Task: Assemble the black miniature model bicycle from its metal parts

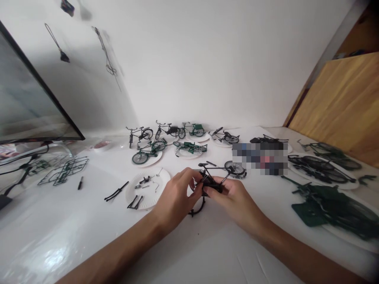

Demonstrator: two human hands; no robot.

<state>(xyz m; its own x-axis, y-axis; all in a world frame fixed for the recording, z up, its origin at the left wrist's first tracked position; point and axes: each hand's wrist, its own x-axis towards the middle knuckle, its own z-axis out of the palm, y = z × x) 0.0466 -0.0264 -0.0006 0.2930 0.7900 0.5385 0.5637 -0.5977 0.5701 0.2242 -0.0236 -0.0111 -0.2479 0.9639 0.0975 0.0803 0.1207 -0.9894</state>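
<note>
Left hand (177,195), right hand (233,201) meet mid-counter, fingertips of both clenched on small black metal model bicycle (213,176). Bicycle at 12 o'clock from hands, touching both, neither nearer. Long axis 9-to-3: saddle left, spoked wheel right. Loose black curved part (197,210) lies on white counter (89,236) just beneath. White paper plate (151,198) with small parts at 9 o'clock. Row of finished model bicycles (166,130) far, 12 o'clock.

A: Where do the arms sit?
B: Both come in from the near edge of the worktop (89,221), angling toward each other.
A: And the hands?
B: Left hand (174,195) and right hand (235,201) meet, fingertips pinched closed.
</note>
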